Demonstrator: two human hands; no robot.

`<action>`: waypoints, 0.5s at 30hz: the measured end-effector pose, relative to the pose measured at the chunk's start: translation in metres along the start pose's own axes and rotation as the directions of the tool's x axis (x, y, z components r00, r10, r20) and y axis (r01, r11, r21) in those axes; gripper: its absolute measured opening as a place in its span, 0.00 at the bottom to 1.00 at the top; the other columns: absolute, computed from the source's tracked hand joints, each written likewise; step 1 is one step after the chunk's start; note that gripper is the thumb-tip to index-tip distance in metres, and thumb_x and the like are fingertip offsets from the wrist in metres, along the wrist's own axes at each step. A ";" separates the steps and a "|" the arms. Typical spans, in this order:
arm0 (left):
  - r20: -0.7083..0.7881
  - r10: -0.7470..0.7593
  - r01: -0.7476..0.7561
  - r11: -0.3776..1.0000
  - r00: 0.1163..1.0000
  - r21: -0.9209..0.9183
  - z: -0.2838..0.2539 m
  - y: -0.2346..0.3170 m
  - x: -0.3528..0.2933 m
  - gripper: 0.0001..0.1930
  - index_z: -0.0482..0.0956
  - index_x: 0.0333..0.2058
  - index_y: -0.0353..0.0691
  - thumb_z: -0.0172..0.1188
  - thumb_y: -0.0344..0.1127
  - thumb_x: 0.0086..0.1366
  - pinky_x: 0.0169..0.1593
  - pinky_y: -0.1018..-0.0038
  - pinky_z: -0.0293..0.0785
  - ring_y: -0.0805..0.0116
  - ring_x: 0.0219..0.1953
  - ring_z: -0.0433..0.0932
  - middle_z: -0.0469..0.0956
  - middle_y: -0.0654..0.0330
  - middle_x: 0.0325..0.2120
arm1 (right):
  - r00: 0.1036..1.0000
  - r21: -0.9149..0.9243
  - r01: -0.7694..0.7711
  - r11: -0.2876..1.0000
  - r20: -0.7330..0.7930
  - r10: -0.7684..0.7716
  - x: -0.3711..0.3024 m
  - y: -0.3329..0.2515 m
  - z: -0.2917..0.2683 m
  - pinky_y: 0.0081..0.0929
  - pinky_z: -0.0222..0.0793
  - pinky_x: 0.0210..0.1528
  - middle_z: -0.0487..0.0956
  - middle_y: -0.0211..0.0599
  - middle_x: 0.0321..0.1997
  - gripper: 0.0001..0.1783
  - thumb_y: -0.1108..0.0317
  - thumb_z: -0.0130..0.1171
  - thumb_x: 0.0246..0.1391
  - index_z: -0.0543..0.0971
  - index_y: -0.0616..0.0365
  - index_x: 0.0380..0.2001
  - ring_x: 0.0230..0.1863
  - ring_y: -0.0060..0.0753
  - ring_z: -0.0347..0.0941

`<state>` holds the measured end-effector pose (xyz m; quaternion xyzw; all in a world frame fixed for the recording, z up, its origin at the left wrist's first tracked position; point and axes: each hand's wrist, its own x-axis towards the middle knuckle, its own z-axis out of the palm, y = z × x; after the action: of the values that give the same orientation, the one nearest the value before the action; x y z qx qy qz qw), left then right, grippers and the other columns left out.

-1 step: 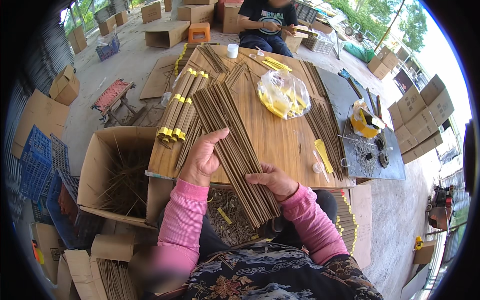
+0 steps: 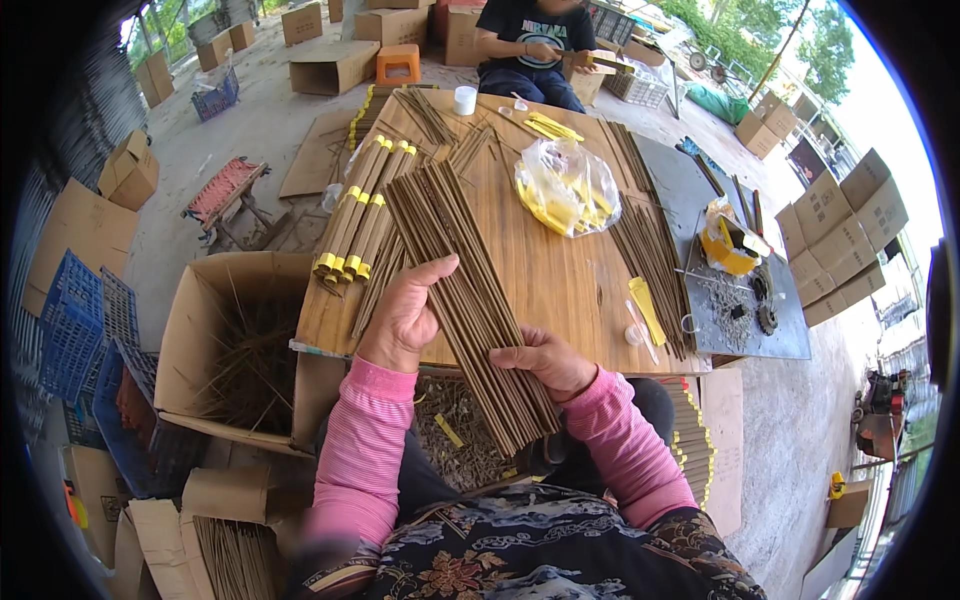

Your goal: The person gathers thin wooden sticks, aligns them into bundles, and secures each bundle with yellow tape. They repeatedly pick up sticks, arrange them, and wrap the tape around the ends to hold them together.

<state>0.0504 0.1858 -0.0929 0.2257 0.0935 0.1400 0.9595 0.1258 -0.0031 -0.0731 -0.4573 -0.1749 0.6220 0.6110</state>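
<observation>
— Sticks (image 2: 462,290)?
— Slanting upper left to lower right, crossing above the table's near edge.
— Grip?
— My right hand (image 2: 552,362) is clasping the lower part; my left hand (image 2: 402,318) is holding the left edge, fingers hidden.

It's a workshop, open to the trees (image 2: 830,48): brown sticks (image 2: 470,310) by the handful, yellow-banded bundles (image 2: 364,234) lining a wooden counter (image 2: 565,290), cartons (image 2: 845,240) stacked on a concrete floor (image 2: 785,430), corrugated wall (image 2: 75,150) left, a co-worker (image 2: 530,75) seated opposite!
</observation>
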 end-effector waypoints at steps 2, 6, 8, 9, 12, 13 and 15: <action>-0.008 -0.045 0.045 0.999 0.999 -0.012 -0.001 0.000 -0.002 0.14 0.69 0.42 0.27 0.52 0.25 0.56 0.40 0.64 0.78 0.55 0.38 0.77 0.75 0.47 0.37 | 1.000 -0.083 -0.008 0.996 0.019 0.010 -0.002 -0.002 0.003 0.21 0.72 0.40 0.77 0.32 0.37 0.15 0.74 0.54 0.51 0.71 0.61 0.44 0.35 0.24 0.75; -0.001 -0.066 0.066 0.998 0.998 -0.023 0.000 -0.001 -0.002 0.14 0.69 0.42 0.27 0.52 0.27 0.57 0.41 0.62 0.78 0.55 0.38 0.77 0.75 0.47 0.36 | 0.999 -0.036 -0.034 0.999 0.014 0.034 -0.006 -0.001 0.004 0.21 0.71 0.40 0.77 0.33 0.38 0.15 0.72 0.52 0.53 0.70 0.61 0.45 0.36 0.23 0.74; -0.004 -0.069 0.069 0.998 0.998 -0.012 -0.002 0.001 -0.001 0.13 0.69 0.41 0.27 0.51 0.27 0.58 0.41 0.62 0.78 0.55 0.38 0.77 0.76 0.47 0.36 | 0.999 -0.004 -0.045 0.999 -0.001 0.045 -0.006 -0.003 0.007 0.20 0.71 0.40 0.77 0.33 0.38 0.15 0.71 0.51 0.54 0.69 0.61 0.46 0.36 0.23 0.74; -0.025 -0.077 0.077 0.997 0.997 -0.004 -0.002 0.002 -0.001 0.13 0.69 0.41 0.27 0.51 0.27 0.58 0.41 0.62 0.78 0.55 0.38 0.77 0.76 0.47 0.36 | 0.999 -0.047 -0.049 0.998 0.002 0.049 -0.006 -0.003 0.006 0.20 0.71 0.39 0.77 0.33 0.38 0.15 0.71 0.51 0.54 0.69 0.61 0.46 0.36 0.23 0.74; -0.043 -0.100 0.101 0.995 0.994 0.013 -0.008 0.003 0.001 0.12 0.70 0.40 0.27 0.52 0.28 0.58 0.40 0.61 0.78 0.55 0.39 0.77 0.76 0.46 0.36 | 0.998 -0.138 -0.052 0.989 0.016 0.055 0.000 -0.003 0.003 0.21 0.71 0.38 0.77 0.33 0.37 0.15 0.69 0.50 0.55 0.69 0.62 0.45 0.35 0.23 0.74; -0.051 -0.099 0.100 0.995 0.994 0.008 -0.006 0.002 0.001 0.12 0.70 0.40 0.26 0.52 0.28 0.58 0.40 0.61 0.78 0.55 0.39 0.77 0.76 0.46 0.36 | 0.997 -0.119 -0.080 0.990 0.011 0.082 -0.002 -0.005 0.003 0.21 0.72 0.38 0.77 0.33 0.37 0.14 0.69 0.51 0.55 0.70 0.62 0.45 0.35 0.23 0.74; 0.020 -0.132 0.132 0.991 0.991 -0.011 0.003 0.004 -0.004 0.15 0.68 0.42 0.25 0.52 0.29 0.58 0.42 0.59 0.77 0.53 0.41 0.76 0.74 0.44 0.38 | 0.991 -0.085 -0.132 0.988 0.010 0.133 -0.004 -0.009 0.003 0.21 0.72 0.38 0.77 0.33 0.36 0.14 0.69 0.51 0.55 0.70 0.63 0.44 0.35 0.23 0.74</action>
<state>0.0466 0.1868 -0.0875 0.2145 0.0981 0.0745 0.9689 0.1279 -0.0039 -0.0631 -0.4886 -0.1750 0.6568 0.5470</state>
